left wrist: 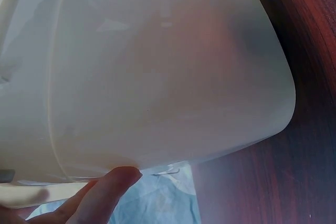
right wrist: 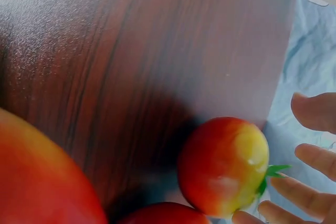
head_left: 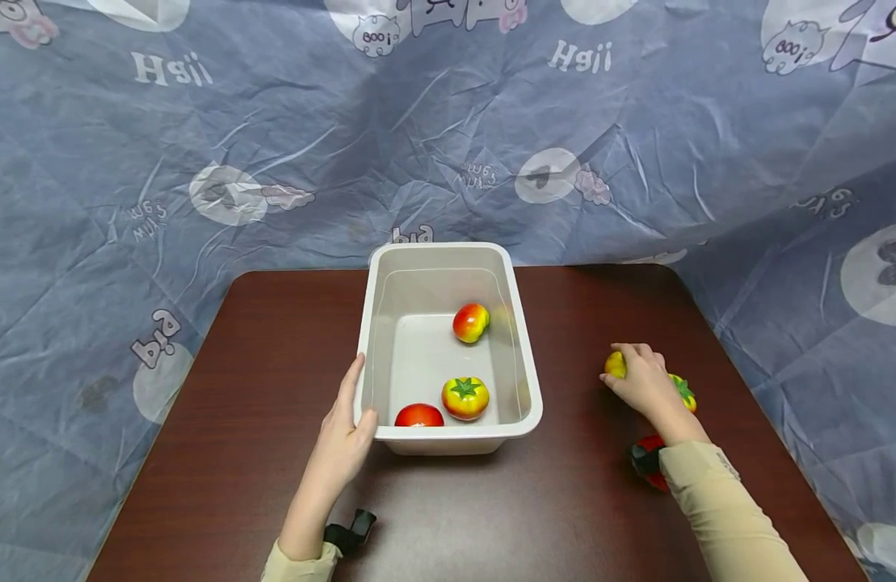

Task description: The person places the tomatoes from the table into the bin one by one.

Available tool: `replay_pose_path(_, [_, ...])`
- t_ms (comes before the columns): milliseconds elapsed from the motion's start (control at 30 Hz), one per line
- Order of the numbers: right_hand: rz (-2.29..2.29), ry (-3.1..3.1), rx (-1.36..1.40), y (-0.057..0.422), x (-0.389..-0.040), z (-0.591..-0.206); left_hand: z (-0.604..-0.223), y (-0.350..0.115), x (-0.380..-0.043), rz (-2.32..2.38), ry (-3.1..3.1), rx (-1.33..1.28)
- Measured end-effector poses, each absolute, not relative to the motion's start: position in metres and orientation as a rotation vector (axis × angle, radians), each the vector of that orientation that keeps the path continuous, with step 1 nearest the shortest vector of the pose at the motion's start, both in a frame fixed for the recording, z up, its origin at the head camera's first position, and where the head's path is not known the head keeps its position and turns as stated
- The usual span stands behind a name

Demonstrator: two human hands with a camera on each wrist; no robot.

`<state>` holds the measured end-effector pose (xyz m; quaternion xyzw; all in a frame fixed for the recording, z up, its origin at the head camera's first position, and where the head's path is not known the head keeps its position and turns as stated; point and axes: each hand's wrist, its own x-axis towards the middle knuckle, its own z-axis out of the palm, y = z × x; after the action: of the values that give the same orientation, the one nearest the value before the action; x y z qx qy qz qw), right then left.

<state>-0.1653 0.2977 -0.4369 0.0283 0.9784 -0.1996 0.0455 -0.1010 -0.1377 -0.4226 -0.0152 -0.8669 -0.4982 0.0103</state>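
A light grey plastic bin [head_left: 448, 440] stands mid-table. My left hand [head_left: 346, 432] holds its near left corner, the thumb at the rim; in the left wrist view fingers [left wrist: 113, 187] reach past the rim to the wall. Inside lie a red-yellow fruit [head_left: 470, 322], a yellow-red tomato [head_left: 465, 398] with a green calyx, and a red fruit [head_left: 419, 415]. At the table's right, my right hand [head_left: 642, 386] hovers around a yellow fruit [head_left: 615, 364]. The right wrist view shows its fingers spread, close to a leafy red-yellow tomato [right wrist: 226, 166].
Under the right wrist sits a red fruit [head_left: 658, 478], partly hidden by the black wrist strap [head_left: 645, 459]. The right wrist view also holds a large red-orange fruit [right wrist: 42, 182]. Patterned blue-grey cloth [head_left: 418, 145] hangs behind the dark brown table [head_left: 288, 339].
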Motion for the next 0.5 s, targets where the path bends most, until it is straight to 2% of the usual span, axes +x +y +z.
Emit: replay_pose_path(500, [-0.587, 2.966, 0.105, 0.305, -0.172, -0.45, -0.423, -0.138, -0.1, -1.549, -2.699, -0.039])
